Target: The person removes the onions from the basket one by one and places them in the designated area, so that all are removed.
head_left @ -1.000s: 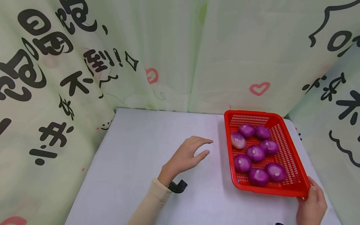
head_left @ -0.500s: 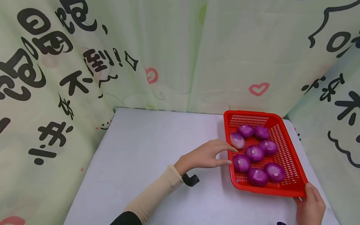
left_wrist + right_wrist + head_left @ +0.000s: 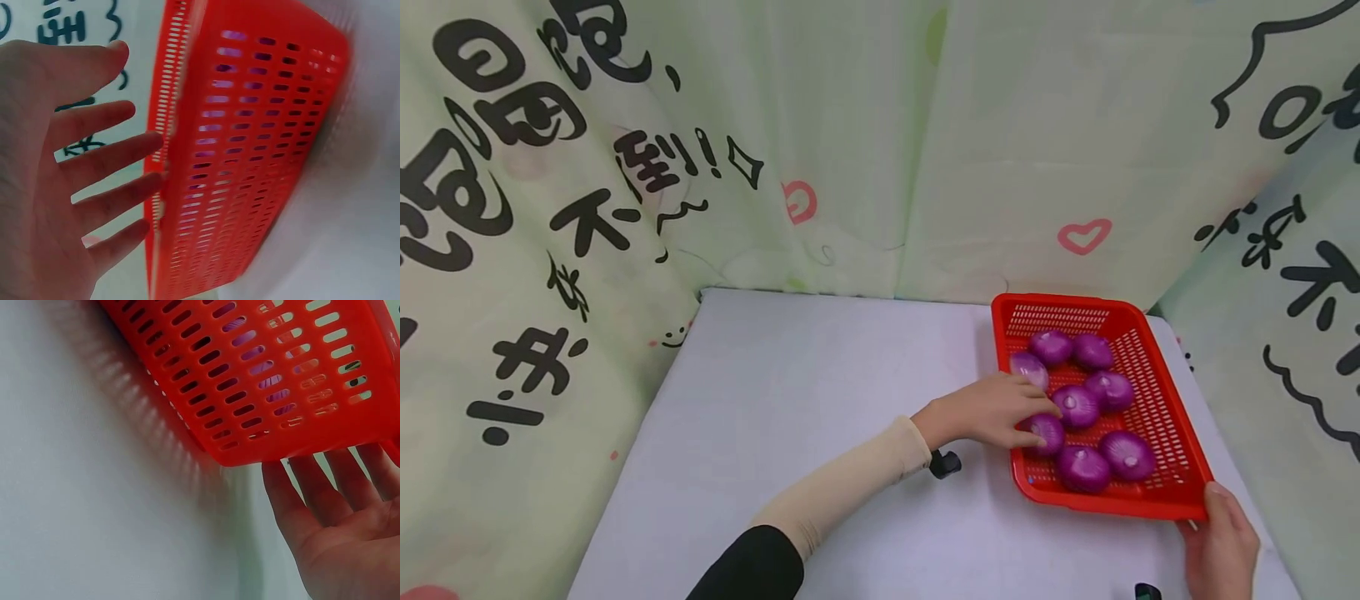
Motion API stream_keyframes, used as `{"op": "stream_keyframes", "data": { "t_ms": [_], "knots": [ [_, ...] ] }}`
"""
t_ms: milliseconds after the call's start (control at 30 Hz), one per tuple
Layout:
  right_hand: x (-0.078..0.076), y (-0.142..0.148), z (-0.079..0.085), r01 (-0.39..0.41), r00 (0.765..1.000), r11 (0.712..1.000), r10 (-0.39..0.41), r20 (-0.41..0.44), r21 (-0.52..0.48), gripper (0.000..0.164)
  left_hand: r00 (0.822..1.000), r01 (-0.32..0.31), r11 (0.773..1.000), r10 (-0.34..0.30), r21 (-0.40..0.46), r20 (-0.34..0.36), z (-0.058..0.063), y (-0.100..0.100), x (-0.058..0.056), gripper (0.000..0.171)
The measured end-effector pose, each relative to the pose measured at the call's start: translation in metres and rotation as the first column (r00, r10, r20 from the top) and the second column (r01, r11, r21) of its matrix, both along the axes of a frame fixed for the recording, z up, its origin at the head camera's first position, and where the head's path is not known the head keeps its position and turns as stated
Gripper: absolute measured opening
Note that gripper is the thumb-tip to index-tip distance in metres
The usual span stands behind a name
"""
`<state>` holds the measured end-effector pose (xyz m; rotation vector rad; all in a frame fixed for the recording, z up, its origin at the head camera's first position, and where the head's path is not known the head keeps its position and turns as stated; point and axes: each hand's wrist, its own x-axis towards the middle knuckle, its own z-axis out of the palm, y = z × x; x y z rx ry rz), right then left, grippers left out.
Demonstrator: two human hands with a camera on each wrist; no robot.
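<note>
A red plastic basket (image 3: 1112,503) holds several purple onions (image 3: 1082,468) on the right of the table. My left hand (image 3: 996,408) reaches over its left rim, with the fingers just above a purple onion (image 3: 1047,433) near that side. The left wrist view shows those fingers spread, overlapping the rim, while the onions show only through the slots. At the near right corner, my right hand (image 3: 1223,537) holds the basket, thumb at the rim and fingers against the outside wall. In the right wrist view the fingertips (image 3: 275,472) meet the basket's underside edge.
A white-covered table (image 3: 820,375) lies under the basket. Pale green curtains (image 3: 850,167) with black lettering stand behind and at both sides. A black wrist camera (image 3: 944,464) sits under the left wrist.
My left hand has moved right from over the table, across the basket's left rim to the onions. My right hand has stayed at the basket's corner.
</note>
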<state>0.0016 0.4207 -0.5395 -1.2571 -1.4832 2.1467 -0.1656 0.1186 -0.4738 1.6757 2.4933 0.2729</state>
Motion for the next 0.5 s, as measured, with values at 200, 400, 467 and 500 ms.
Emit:
{"op": "stream_keyframes", "data": {
  "t_ms": [200,400,467,500],
  "knots": [
    [-0.002,-0.006,-0.001,0.012,1.000,1.000,-0.012,0.000,0.018,0.056,0.998,-0.045,0.994,0.041,-0.100,-0.044,-0.015,0.016,-0.004,0.059],
    [-0.004,-0.005,0.000,0.007,1.000,0.999,-0.008,0.024,0.036,0.060,0.991,-0.100,0.979,0.082,-0.178,-0.108,-0.024,0.031,-0.003,0.065],
    [-0.004,-0.006,-0.001,0.021,1.000,0.999,-0.021,0.020,0.027,0.060,0.986,-0.134,0.968,0.108,-0.214,-0.129,-0.026,0.036,-0.001,0.066],
    [-0.004,-0.006,-0.002,0.023,1.000,0.999,-0.023,0.020,0.026,0.060,0.983,-0.152,0.961,0.124,-0.231,-0.133,-0.027,0.038,0.000,0.067]
  ]
}}
